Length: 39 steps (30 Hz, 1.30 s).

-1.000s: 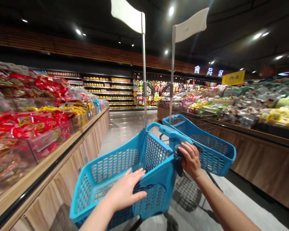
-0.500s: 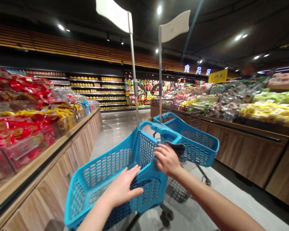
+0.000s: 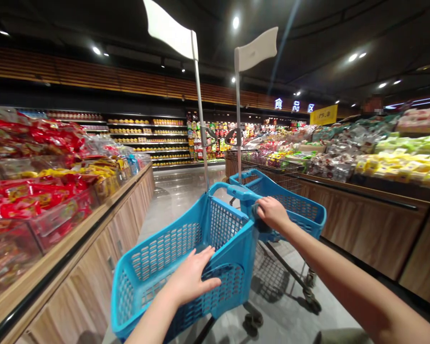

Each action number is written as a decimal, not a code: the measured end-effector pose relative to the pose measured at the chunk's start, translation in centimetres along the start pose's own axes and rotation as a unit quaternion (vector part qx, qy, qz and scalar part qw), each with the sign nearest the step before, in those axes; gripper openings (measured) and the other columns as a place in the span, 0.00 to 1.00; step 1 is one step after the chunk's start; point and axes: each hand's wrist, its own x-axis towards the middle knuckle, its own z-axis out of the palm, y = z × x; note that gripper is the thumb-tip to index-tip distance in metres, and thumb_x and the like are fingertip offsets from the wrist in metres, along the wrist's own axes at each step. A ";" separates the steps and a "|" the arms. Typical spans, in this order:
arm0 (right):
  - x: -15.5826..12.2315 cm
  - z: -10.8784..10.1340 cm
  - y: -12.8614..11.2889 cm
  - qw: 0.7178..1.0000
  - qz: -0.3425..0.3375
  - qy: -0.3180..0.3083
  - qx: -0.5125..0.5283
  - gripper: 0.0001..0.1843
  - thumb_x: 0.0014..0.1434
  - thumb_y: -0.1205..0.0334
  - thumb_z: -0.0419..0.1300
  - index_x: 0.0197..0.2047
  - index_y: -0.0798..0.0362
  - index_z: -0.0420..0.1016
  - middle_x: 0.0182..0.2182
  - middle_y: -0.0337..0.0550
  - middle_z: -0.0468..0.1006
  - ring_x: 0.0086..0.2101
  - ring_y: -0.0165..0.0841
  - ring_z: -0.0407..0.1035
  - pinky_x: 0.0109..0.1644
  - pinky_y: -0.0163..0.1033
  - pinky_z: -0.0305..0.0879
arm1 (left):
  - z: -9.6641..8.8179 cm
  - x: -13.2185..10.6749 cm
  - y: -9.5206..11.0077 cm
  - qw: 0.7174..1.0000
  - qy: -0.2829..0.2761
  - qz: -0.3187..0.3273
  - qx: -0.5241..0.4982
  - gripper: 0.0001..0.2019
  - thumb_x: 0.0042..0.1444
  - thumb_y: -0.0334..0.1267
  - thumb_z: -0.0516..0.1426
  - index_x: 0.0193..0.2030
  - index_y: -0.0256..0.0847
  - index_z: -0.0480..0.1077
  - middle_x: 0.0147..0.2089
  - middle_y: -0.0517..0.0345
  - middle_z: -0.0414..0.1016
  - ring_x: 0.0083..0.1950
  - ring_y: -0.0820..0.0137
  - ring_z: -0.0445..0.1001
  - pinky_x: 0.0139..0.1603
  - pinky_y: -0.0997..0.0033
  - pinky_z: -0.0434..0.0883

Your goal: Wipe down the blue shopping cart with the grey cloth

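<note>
In front of me stands a blue shopping cart [image 3: 157, 243] with a perforated plastic basket. My left hand [image 3: 195, 277] lies on the basket's near rim, fingers stretched forward and thumb apart. My right hand [image 3: 272, 212] is closed over a dark grey cloth [image 3: 260, 215], pressed against the near end of the cart's handle [image 3: 241, 192]; much of the cloth is hidden beneath the fingers. Just behind is a second blue cart [image 3: 297, 205], close to the first. A pole with a white flag [image 3: 174, 29] rises from the nearer cart, and another white flag [image 3: 258, 50] from the farther one.
A wooden counter [image 3: 89, 248] with red and yellow packets runs along the left. Another display counter [image 3: 365, 224] with bagged goods is on the right, beside a dark wire cart [image 3: 268, 160]. Stocked shelves [image 3: 148, 138] line the back wall. Between the counters is shiny grey floor [image 3: 172, 186].
My right hand has slid right along the handle with the cloth, which now shows less. The left hand still rests on the rim, and the near cart appears slightly farther right.
</note>
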 end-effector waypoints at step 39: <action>-9.8 3.1 -16.9 0.969 -0.121 -0.067 0.207 0.12 0.56 0.64 0.56 0.44 0.51 0.73 0.37 0.44 0.74 0.42 0.38 0.65 0.58 0.47 0.56 | 2.3 -7.1 -1.5 0.983 0.027 -0.102 0.150 0.30 0.69 0.51 0.36 0.47 0.39 0.77 0.53 0.47 0.78 0.64 0.60 0.67 0.69 0.47 0.49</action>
